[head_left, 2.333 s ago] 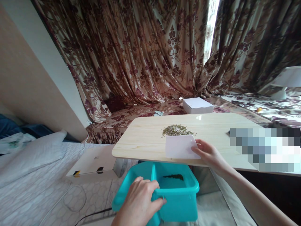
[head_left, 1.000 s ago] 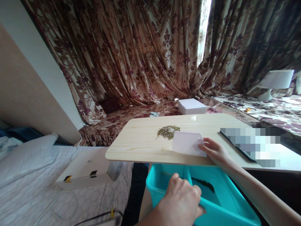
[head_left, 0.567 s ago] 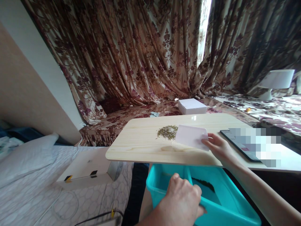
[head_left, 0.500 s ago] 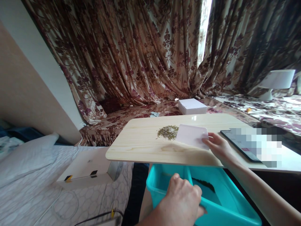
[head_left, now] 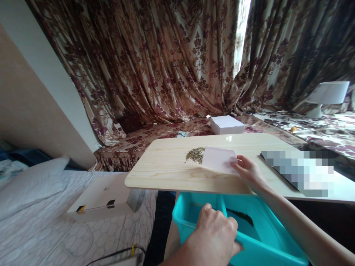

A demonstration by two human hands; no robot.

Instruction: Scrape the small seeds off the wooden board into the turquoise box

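Observation:
My right hand (head_left: 246, 170) pinches the right edge of a thin white rectangular scraper (head_left: 219, 159) with rounded corners, tilted low over the wooden tabletop (head_left: 166, 173). The scraper's left edge meets or overlaps the right side of a small heap of green-and-white seeds or grain (head_left: 195, 155); its contact underneath is hidden. Below the table's front edge, my left hand (head_left: 215, 232) is closed on the near rim of a turquoise divided bin (head_left: 271, 247). A dark green strip of small bits (head_left: 241, 216) lies in the bin's right compartment. Some left fingertips are hidden.
A tablet-like device (head_left: 294, 173), partly pixelated, lies on the table to the right. Behind the table sits a white box (head_left: 227, 125). On the bed at left are a white case (head_left: 102, 195) and cables (head_left: 116, 252). A lamp (head_left: 327, 94) stands far right.
The bin and my left hand have shifted right and turned. The scraper went from the heap's front to its right side, then slid left against it over the last half second.

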